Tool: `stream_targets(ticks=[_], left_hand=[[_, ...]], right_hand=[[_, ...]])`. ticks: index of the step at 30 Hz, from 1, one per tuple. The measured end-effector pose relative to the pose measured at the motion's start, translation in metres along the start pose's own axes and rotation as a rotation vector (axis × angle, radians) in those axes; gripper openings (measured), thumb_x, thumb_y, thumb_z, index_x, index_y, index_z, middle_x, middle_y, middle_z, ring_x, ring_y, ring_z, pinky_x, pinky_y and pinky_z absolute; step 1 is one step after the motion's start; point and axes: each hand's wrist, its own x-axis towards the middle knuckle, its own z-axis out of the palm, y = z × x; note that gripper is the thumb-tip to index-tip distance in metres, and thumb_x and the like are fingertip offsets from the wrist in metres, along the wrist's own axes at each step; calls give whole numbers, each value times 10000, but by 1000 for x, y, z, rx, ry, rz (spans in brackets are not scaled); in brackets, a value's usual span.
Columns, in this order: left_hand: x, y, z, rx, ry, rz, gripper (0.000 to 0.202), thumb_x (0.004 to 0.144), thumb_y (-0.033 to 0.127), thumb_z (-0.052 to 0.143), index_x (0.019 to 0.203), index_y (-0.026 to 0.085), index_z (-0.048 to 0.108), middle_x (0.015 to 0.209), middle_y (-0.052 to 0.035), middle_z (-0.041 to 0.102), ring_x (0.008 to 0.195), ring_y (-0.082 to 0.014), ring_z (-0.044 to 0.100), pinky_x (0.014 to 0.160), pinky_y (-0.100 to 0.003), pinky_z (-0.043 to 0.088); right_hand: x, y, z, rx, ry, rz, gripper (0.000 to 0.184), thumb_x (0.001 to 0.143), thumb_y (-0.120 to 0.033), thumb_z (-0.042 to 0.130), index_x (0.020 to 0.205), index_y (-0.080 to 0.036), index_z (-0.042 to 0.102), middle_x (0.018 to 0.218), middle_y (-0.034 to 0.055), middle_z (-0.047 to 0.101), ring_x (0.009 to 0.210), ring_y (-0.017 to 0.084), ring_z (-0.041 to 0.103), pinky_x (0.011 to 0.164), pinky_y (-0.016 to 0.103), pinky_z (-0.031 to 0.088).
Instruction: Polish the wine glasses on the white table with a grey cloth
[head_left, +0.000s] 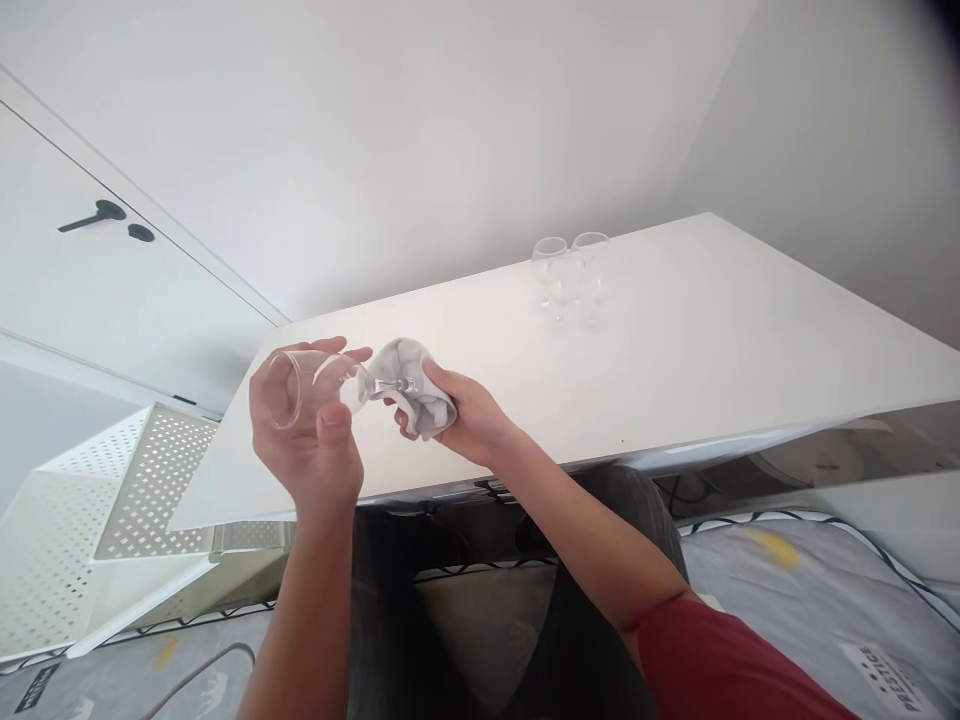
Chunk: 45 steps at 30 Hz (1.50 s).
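My left hand (304, 450), left of center in the frame, was cupped around the bowl of a clear stemmed glass (330, 378), thumb in front and fingers behind, while my right hand (471, 412) clasped a pale cloth (435, 412) about its foot end. At the far left, a black door handle (105, 212) jutted from a white door (67, 290), with white perforated panels (157, 490) below it at lower left. Next came the glass, held above the white table (712, 330) and lying sideways, its rim toward the left edge and its stem running rightward into the cloth; the foot was too hidden to make out. I judged the glass light and stiff, slick where bare and easily broken, the thin rim and narrow stem being its weakest places. The rounded bowl looked the surest hold, taken gently, with the foot second and no twisting between them. The cloth looked soft and limp, fit to pad my grip. Right of center, toward the top, at least two other glasses (551, 262) stood upright near the table's far edge. My red sleeve (720, 655) showed at lower right, beside gray printed fabric (817, 580).
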Motion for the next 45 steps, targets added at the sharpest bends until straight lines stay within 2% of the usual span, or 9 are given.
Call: stream_targets(ticks=[5,11,14,16,18,21,28,40,45], left_hand=[[-18,11,12,90,-41,-45,546,884,532,808,1285,227,598,1321,-102,635,1302,-309,673,1091,-521,607],[-27,19,17,102,-174,-70,524,813,553,868,1191,237,688,1326,-97,671,1216,-327,729,1145,-549,573],[-18,20,18,109,-115,-98,461,881,501,822,1219,225,673,1353,-97,659,1261,-301,711,1132,-516,592],[-13,16,21,120,-62,-136,412,918,442,800,1232,214,662,1362,-94,657,1330,-282,676,1139,-481,594],[-12,8,24,109,-33,-200,377,940,410,785,1233,210,657,1370,-94,659,1342,-263,672,1154,-461,587],[-16,-13,32,97,-75,-289,368,944,392,788,1238,213,660,1371,-99,677,1252,-242,723,1136,-454,597],[-29,-53,60,38,-208,-409,410,933,448,790,1244,227,640,1388,-111,687,1288,-267,710,1129,-483,597],[-40,-62,83,38,-457,-533,619,935,569,752,1427,273,520,1595,-133,552,1480,-313,571,1209,-518,514],[-47,-23,48,223,-533,-643,650,1046,591,542,1596,274,403,1707,-135,440,1594,-307,437,1268,-530,462]], right_hand=[[-1,18,7,-486,455,-260,239,964,-457,668,997,-227,615,839,1,644,681,146,564,600,276,424],[4,22,-2,-282,408,37,367,896,-513,707,740,-220,550,650,-11,543,539,130,481,489,282,341],[6,12,-16,-632,523,-64,406,896,-486,701,666,-227,490,697,19,580,571,143,514,516,296,382],[4,1,-23,-969,576,-215,254,887,-347,686,732,-221,529,817,35,632,652,160,546,568,299,401],[-2,-12,-24,-1303,504,-285,54,867,-202,641,850,-220,592,897,37,654,713,172,559,611,301,398],[-16,-25,-17,-1673,251,-178,159,876,-111,574,971,-216,646,986,49,663,683,159,559,595,300,370],[-30,-30,-14,-1933,52,79,256,900,-99,582,1106,-214,682,1066,71,670,688,178,636,603,322,409],[-27,-44,-34,-1956,161,380,206,913,-73,577,1037,-159,717,985,114,750,846,254,731,655,319,435],[-23,-43,-54,-1956,219,303,372,939,-86,550,1272,-182,684,1251,120,737,1035,278,725,761,334,495]])
